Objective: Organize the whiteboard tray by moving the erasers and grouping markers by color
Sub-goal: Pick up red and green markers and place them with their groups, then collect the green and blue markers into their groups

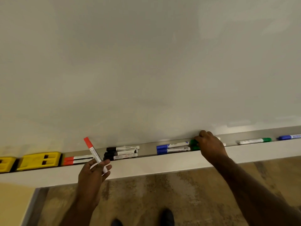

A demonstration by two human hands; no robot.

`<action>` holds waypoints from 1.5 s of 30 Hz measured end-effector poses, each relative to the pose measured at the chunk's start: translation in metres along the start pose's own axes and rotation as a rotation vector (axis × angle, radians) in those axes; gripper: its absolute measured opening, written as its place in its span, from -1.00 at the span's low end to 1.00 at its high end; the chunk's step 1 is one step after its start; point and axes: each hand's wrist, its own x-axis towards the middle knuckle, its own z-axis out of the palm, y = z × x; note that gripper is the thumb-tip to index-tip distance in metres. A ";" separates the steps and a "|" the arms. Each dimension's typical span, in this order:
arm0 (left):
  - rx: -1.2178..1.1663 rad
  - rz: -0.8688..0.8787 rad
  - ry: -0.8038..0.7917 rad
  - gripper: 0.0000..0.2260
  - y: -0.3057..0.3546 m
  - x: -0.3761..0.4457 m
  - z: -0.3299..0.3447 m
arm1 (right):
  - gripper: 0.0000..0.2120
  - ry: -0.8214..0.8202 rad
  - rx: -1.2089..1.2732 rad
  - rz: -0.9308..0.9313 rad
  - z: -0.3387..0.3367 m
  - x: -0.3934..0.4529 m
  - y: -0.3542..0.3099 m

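My left hand (pixel 93 172) holds a red-capped marker (pixel 92 150) upright, cap up, just in front of the tray (pixel 162 162). In the tray lie two red markers (pixel 76 159), three black markers (pixel 121 152) and two blue markers (pixel 172 148). My right hand (pixel 210 146) rests in the tray over green markers (pixel 193 144), fingers curled on them; their bodies are mostly hidden. Two yellow erasers (pixel 39 160) sit at the tray's left end, the outer eraser (pixel 6 163) cut off by the frame. Further right lie a lone green marker (pixel 254 141) and a blue marker (pixel 290 137).
The whiteboard (pixel 146 62) fills the upper view behind the tray. Below it is a patterned brown floor (pixel 179 193) with my shoes (pixel 166 216) visible. A pale yellow wall panel (pixel 13 204) stands at the lower left.
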 end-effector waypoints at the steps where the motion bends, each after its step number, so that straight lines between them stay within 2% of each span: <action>1: -0.010 -0.011 0.009 -0.76 -0.001 0.001 -0.002 | -0.76 -0.018 0.017 0.007 0.002 0.000 0.002; 4: -0.037 -0.039 0.030 -0.78 0.000 0.007 -0.008 | -0.73 -0.039 0.134 0.009 0.007 0.000 0.003; 10: -0.214 -0.215 0.110 -0.90 0.008 0.035 -0.012 | -0.78 0.122 0.292 0.062 0.019 -0.007 0.013; 14: -0.197 -0.118 0.271 -0.93 0.017 0.049 -0.010 | -0.81 0.253 0.368 0.094 0.038 -0.010 0.022; 15: -0.199 -0.079 0.315 -0.89 0.022 0.052 -0.014 | -0.83 0.279 0.371 0.083 0.045 -0.009 0.020; 17: -0.201 -0.053 0.346 -0.65 0.022 0.063 -0.011 | -0.76 0.313 0.322 0.081 0.052 -0.012 0.028; 20: -0.108 -0.045 0.384 -0.66 0.018 0.080 -0.012 | -0.61 0.364 0.322 0.065 0.056 -0.007 0.027; 23: 0.035 -0.022 0.439 -0.73 0.013 0.099 -0.009 | -0.70 0.389 0.334 0.102 0.051 -0.008 0.013; 28: 0.365 0.032 0.477 -0.66 0.005 0.109 0.001 | -0.77 0.445 0.382 0.097 0.044 -0.014 0.012; 33: 0.508 0.117 0.520 -0.69 -0.001 0.109 0.000 | -0.77 0.446 0.366 0.105 0.046 -0.018 0.020; 45: 0.708 0.432 0.449 -0.82 -0.013 0.097 -0.006 | -0.78 0.420 0.395 0.128 0.046 -0.019 0.020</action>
